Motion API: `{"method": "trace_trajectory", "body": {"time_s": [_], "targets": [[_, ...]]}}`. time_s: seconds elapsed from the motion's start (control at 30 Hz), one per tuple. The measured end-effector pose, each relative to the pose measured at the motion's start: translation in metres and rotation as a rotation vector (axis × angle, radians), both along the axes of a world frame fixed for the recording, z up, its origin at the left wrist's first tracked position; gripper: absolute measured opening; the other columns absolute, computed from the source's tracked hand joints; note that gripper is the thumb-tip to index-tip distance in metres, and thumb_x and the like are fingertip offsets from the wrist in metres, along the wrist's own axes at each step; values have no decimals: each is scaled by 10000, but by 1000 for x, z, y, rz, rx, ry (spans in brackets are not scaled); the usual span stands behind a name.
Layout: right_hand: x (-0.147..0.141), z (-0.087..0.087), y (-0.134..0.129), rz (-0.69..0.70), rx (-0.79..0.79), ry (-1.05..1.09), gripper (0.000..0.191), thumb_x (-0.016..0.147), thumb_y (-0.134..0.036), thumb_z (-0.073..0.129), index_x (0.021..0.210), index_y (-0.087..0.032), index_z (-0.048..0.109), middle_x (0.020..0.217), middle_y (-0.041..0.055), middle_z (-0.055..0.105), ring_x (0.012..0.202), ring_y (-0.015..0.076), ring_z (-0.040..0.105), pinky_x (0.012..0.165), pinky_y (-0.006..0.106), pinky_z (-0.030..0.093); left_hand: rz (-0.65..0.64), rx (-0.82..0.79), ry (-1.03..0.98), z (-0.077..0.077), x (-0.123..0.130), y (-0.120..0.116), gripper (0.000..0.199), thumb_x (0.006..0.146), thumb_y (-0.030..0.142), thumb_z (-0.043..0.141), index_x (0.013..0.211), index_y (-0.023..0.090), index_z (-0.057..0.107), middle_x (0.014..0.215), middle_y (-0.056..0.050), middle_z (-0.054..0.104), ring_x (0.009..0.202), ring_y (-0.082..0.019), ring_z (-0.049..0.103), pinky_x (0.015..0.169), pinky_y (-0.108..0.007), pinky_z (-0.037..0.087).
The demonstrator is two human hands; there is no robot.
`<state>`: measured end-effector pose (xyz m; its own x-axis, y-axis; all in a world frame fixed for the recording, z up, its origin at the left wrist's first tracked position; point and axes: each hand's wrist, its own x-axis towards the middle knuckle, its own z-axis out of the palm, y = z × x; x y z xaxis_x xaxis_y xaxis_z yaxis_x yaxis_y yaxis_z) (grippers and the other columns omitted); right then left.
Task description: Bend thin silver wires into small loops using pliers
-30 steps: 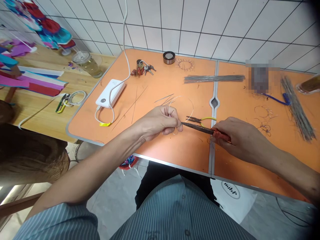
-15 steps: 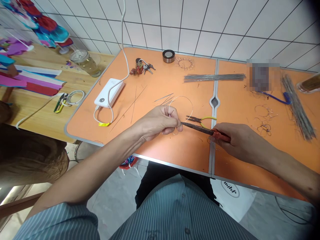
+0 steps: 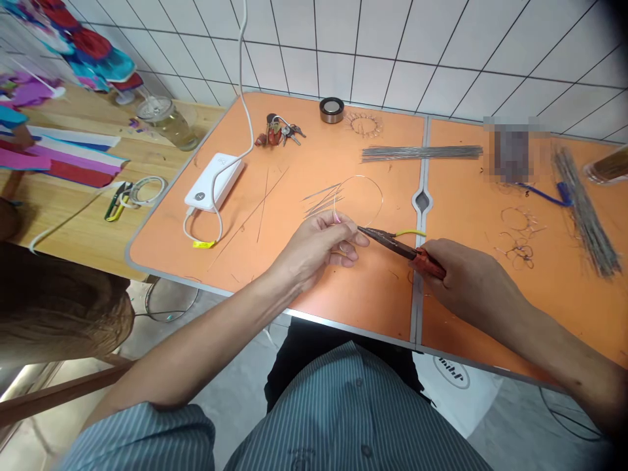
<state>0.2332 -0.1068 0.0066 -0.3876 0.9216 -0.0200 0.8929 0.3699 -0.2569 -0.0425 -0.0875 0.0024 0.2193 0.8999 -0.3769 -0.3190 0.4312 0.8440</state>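
Tightly shut — left fingers [image 3: 343,226] on wire [image 3: 360,175]

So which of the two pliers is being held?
The red-handled pliers, gripped in the right hand; the yellow-handled pair lies on the table.

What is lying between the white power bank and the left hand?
In the head view, a few long, thin loose wires lie on the orange table between the white power bank and the left hand.
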Motion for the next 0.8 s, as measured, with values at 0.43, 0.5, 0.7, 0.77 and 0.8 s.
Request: {"method": "trace_trajectory", "body": {"time_s": [0.43,0.5,0.7,0.77,0.8], "targets": [[-10,-12,-1,-19,-33,10,382,1066,-462,441,763,-268,311,735,15,539,599,177,431,551,323,284,239,264,133,-15,19,-21,135,1053,272,647,928,221,635,587,75,520,501,-90,389,508,-237,314],[-10,-14,-2,-20,-33,10,379,1078,-464,434,772,-266,332,769,22,563,619,180,450,566,326,292,248,271,159,-15,19,-19,171,1056,271,639,894,223,614,571,76,477,509,-97,366,519,-241,300],[-13,-17,-2,-31,-68,-17,305,1103,-422,414,852,-260,479,840,36,652,695,207,563,581,317,311,237,199,146,-18,17,-15,254,1057,286,622,821,218,556,518,80,437,472,-90,265,488,-246,220],[-14,-17,-1,-34,-70,-29,293,1107,-409,403,883,-260,521,852,41,674,707,214,586,580,314,313,246,195,139,-19,17,-15,247,1050,290,627,824,214,562,507,83,431,465,-86,251,483,-243,212],[-15,-17,-1,-34,-70,-35,291,1109,-407,398,903,-259,543,866,45,685,717,218,598,581,314,316,250,198,136,-20,16,-15,244,1048,295,629,827,213,565,504,84,430,464,-85,247,481,-243,208]]}}
